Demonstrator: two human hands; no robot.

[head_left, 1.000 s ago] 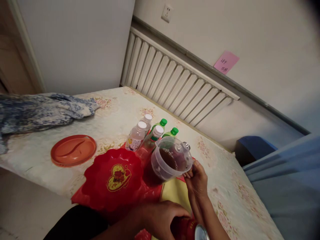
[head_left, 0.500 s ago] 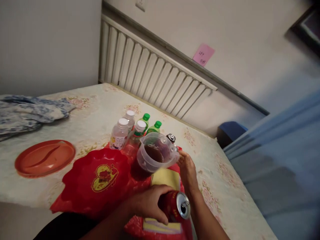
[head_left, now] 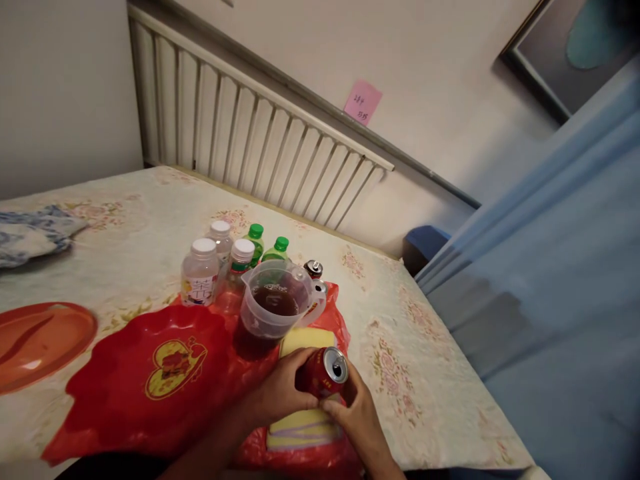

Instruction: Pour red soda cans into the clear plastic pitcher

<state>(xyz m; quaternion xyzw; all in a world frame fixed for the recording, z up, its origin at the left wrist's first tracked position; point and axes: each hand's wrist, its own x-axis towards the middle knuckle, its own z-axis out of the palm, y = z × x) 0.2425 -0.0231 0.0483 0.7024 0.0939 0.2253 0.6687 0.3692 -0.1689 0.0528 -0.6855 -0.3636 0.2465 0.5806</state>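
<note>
A red can [head_left: 320, 375] with an opened silver top is held tilted above a folded yellow cloth [head_left: 305, 427]. My left hand [head_left: 283, 390] wraps round its left side, and my right hand [head_left: 357, 413] has its fingers round the right side. Just beyond them stands a clear plastic pitcher [head_left: 260, 320] holding dark brown liquid, its handle free. To the left lies a red scalloped tray [head_left: 120, 367] with a yellow heart print.
Behind the pitcher are white-capped bottles [head_left: 199, 277], green-capped bottles [head_left: 277, 250] and an opened dark can [head_left: 313, 268]. An orange dish [head_left: 55, 333] and a patterned cloth [head_left: 30, 233] lie left. A blue curtain [head_left: 540, 300] hangs right.
My right hand has let go of the pitcher's handle and come down to the can, which my left hand still holds. The view has shifted right.
</note>
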